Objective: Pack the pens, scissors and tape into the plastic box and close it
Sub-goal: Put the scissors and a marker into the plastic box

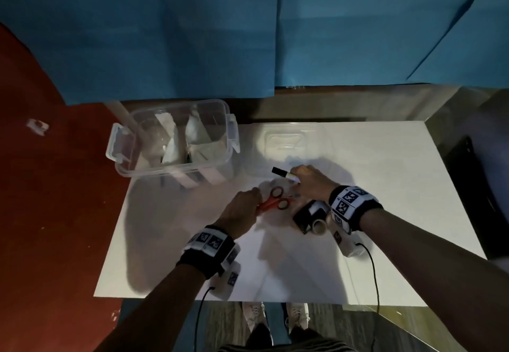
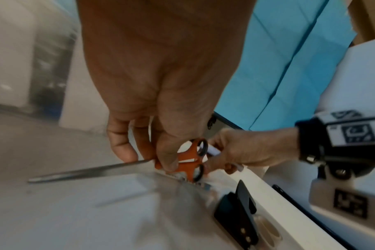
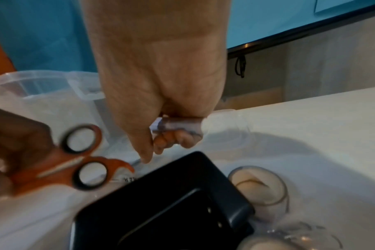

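Orange-handled scissors [image 1: 275,200] are pinched near the pivot by my left hand [image 1: 242,211]; in the left wrist view the scissors [image 2: 188,160] point their steel blades left, just above the table. My right hand [image 1: 308,183] grips a white marker with a black cap [image 1: 281,172], seen as a white barrel [image 3: 178,124] in the fist. A clear tape roll [image 1: 319,226] stands beside a black tape dispenser [image 1: 308,215] under my right wrist. The open clear plastic box [image 1: 176,142] sits at the table's back left, its clear lid [image 1: 283,142] lying flat to its right.
The white table [image 1: 385,186] has bare room on the right and front. Red floor lies to the left, a blue wall behind. A second clear roll [image 3: 289,240] shows near the dispenser [image 3: 171,203] in the right wrist view.
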`<state>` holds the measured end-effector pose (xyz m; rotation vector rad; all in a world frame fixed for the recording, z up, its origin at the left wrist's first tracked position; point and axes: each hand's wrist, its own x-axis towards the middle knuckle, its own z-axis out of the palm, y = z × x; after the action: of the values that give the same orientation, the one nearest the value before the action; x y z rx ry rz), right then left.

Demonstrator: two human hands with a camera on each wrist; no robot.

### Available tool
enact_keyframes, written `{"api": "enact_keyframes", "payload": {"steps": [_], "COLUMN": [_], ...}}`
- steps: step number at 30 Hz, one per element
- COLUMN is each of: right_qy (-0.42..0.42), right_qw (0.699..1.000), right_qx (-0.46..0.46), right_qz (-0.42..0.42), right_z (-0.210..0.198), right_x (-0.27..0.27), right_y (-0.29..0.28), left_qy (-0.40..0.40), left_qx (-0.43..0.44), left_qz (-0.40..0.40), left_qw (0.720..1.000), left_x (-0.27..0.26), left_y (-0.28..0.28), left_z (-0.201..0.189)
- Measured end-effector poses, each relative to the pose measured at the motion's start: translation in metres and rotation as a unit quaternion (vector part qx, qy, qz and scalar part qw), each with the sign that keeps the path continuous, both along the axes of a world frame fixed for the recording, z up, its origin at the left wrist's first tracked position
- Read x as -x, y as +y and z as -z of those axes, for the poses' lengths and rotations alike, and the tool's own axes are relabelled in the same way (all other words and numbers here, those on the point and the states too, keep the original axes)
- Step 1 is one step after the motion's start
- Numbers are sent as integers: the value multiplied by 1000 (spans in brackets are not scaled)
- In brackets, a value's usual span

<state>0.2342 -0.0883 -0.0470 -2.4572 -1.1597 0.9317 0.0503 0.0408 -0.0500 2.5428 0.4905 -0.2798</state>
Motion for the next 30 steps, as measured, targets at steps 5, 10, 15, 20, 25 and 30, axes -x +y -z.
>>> {"api": "enact_keyframes", "payload": {"steps": [5, 10, 15, 20, 25, 30], "right_qy": [-10, -37, -29, 2, 126, 191], "right_qw": [999, 995, 996, 986, 948, 919], "right_qx": [12, -36, -80, -165, -277, -299], "right_qz": [-34, -84, -32, 36, 91, 172], "right_z": [18, 5, -56, -127, -156, -146], "right_x": [11, 8, -10, -9, 14, 51], "right_y": [3, 4, 9, 40, 102, 173], "left_qy": [-22, -147, -316, -327, -249, -286], "left_qx": [18, 99, 144, 159, 183, 250], "left_qz": [-68, -134, -277, -362, -415, -449], "left_qw": [997, 975, 896, 858, 855, 809], "left_x": [35, 40, 1, -36, -45, -6], "left_y": [22, 40, 87, 140, 162, 159], "left_z": [-31, -88, -137, -127, -99, -113]}}
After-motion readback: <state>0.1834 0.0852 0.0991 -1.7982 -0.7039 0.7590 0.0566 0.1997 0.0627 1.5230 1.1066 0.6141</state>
